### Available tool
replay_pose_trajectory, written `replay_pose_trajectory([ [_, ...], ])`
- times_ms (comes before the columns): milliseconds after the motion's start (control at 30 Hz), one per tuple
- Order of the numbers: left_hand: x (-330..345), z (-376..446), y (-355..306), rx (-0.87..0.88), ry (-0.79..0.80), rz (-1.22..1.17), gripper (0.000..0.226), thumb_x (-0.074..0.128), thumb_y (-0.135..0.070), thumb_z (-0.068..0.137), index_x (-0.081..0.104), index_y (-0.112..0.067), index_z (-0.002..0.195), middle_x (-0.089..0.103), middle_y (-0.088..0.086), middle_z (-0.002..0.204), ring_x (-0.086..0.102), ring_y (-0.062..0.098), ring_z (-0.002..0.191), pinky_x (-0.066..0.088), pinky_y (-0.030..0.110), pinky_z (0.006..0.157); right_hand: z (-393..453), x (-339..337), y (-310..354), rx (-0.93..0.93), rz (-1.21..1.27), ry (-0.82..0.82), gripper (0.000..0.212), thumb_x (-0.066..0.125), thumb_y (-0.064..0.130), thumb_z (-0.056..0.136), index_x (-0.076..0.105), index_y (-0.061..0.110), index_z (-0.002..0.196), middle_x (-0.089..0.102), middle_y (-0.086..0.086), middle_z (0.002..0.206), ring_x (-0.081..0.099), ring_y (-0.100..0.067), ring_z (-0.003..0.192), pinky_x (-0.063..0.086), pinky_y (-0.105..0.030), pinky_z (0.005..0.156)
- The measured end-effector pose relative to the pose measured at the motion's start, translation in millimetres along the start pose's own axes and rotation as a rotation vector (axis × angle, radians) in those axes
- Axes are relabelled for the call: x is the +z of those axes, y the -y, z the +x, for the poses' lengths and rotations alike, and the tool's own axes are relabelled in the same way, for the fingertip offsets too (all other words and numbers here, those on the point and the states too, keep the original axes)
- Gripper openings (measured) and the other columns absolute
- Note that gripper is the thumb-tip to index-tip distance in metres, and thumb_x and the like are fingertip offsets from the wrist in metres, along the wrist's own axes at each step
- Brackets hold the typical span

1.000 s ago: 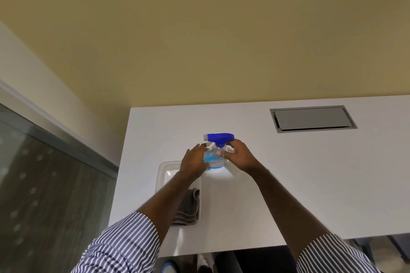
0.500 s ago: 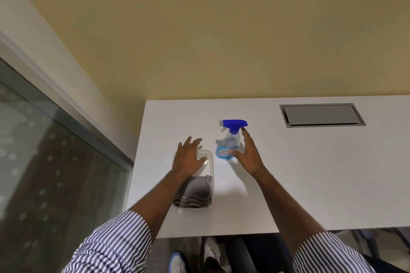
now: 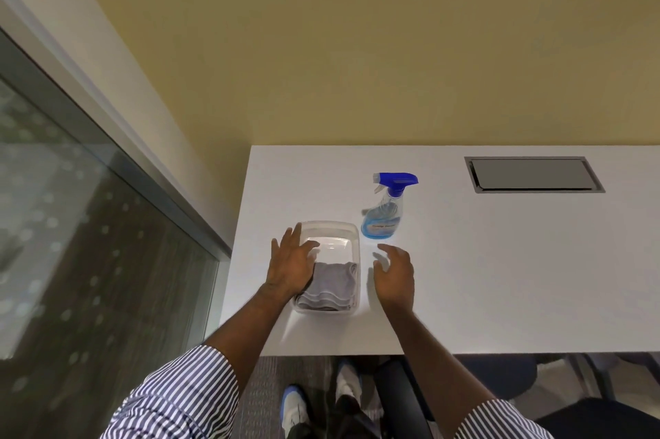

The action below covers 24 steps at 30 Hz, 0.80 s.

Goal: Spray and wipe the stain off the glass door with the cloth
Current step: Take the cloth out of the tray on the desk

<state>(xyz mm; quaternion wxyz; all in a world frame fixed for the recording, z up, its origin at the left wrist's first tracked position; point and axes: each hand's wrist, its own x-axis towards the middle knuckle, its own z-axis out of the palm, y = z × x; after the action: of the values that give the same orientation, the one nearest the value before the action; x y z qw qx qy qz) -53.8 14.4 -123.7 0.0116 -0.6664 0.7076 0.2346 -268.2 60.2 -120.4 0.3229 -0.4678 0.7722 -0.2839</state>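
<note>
Left hand [image 3: 291, 269] over white table [image 3: 500, 260].

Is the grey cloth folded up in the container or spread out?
Folded. The grey cloth lies in stacked layers at the near end of the clear plastic container, its far end bare.

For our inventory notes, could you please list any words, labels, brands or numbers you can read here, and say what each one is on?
Spray bottle: a pale label low on its front carries a dark line of print, too small and blurred to read.
Clear tray, grey cloth, white table, its metal hatch: no text visible.
Nothing else in view bears readable text.
</note>
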Motion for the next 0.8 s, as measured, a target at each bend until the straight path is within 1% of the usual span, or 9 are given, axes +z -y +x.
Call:
replay_pose_trajectory([
  [67,2.5,-3.3,0.2,-0.023,-0.006,0.064,0.041,0.038,-0.036,0.11,0.051,-0.028,0.148,0.008,0.01,0.175,0.009,0.031,0.162,0.01,0.055,0.13,-2.8,6.9,3.3,-0.031,-0.095,0.055,0.031,0.063,0.02,0.102,0.064,0.02,0.133,0.053,-0.007,0.151,0.052,-0.027,0.138,0.044,-0.041,0.115],
  [133,4.8,-5.5,1.1,-0.071,0.025,0.114,0.042,0.04,-0.038,0.109,0.049,-0.028,0.149,0.005,0.012,0.175,0.009,0.033,0.162,0.012,0.057,0.129,-2.2,13.2,7.8,-0.049,-0.204,0.119,0.03,0.059,0.029,0.104,0.064,0.025,0.133,0.047,-0.005,0.158,0.047,-0.026,0.143,0.041,-0.041,0.118],
  [233,8.2,-5.3,3.4,-0.131,0.109,0.161,0.048,0.047,-0.041,0.106,0.044,-0.03,0.153,-0.001,0.013,0.175,0.005,0.036,0.162,0.007,0.059,0.129,0.3,21.6,13.3,-0.025,-0.314,0.206,0.033,0.052,0.039,0.107,0.061,0.029,0.138,0.034,-0.004,0.167,0.036,-0.026,0.152,0.036,-0.041,0.122],
  [333,11.9,-1.9,4.6,-0.156,0.137,0.196,0.052,0.051,-0.037,0.105,0.041,-0.032,0.156,-0.003,0.013,0.175,0.001,0.037,0.162,0.003,0.061,0.129,5.6,26.9,17.0,0.006,-0.39,0.275,0.036,0.048,0.039,0.109,0.058,0.031,0.142,0.025,-0.006,0.171,0.028,-0.026,0.156,0.033,-0.041,0.123],
  [400,13.0,0.1,5.4,-0.176,0.15,0.211,0.051,0.048,-0.036,0.106,0.04,-0.031,0.156,-0.004,0.013,0.175,0.001,0.037,0.162,0.003,0.061,0.129,10.6,29.5,20.1,0.004,-0.466,0.313,0.038,0.044,0.037,0.11,0.056,0.031,0.145,0.02,-0.009,0.172,0.024,-0.027,0.157,0.033,-0.042,0.123],
  [500,14.1,2.7,7.3,-0.195,0.173,0.247,0.052,0.045,-0.039,0.106,0.036,-0.03,0.157,-0.005,0.015,0.174,0.002,0.039,0.161,0.005,0.063,0.128,14.9,35.9,22.3,-0.056,-0.651,0.342,0.041,0.04,0.033,0.11,0.051,0.03,0.15,0.014,-0.012,0.173,0.021,-0.031,0.158,0.037,-0.043,0.119],
  [600,17.0,5.0,8.7,-0.18,0.192,0.275,0.051,0.045,-0.04,0.106,0.039,-0.029,0.156,-0.006,0.016,0.174,0.001,0.041,0.161,0.006,0.064,0.127,16.3,44.3,20.7,-0.122,-0.787,0.339,0.043,0.042,0.033,0.11,0.049,0.022,0.151,0.01,-0.015,0.174,0.019,-0.037,0.159,0.041,-0.044,0.118],
  [667,19.6,6.6,9.3,-0.187,0.194,0.258,0.047,0.044,-0.039,0.107,0.044,-0.028,0.153,-0.005,0.015,0.174,0.001,0.042,0.161,0.008,0.064,0.128,18.4,49.5,19.4,-0.132,-0.808,0.346,0.043,0.045,0.032,0.109,0.051,0.017,0.148,0.008,-0.016,0.174,0.017,-0.038,0.159,0.041,-0.043,0.119],
  [800,24.6,8.4,9.5,-0.202,0.179,0.228,0.044,0.039,-0.04,0.108,0.05,-0.029,0.149,-0.004,0.013,0.175,0.0,0.041,0.161,0.007,0.064,0.127,21.1,58.9,18.2,-0.098,-0.783,0.405,0.043,0.057,0.031,0.103,0.053,0.016,0.144,-0.003,-0.013,0.175,0.005,-0.037,0.162,0.031,-0.045,0.125],
])
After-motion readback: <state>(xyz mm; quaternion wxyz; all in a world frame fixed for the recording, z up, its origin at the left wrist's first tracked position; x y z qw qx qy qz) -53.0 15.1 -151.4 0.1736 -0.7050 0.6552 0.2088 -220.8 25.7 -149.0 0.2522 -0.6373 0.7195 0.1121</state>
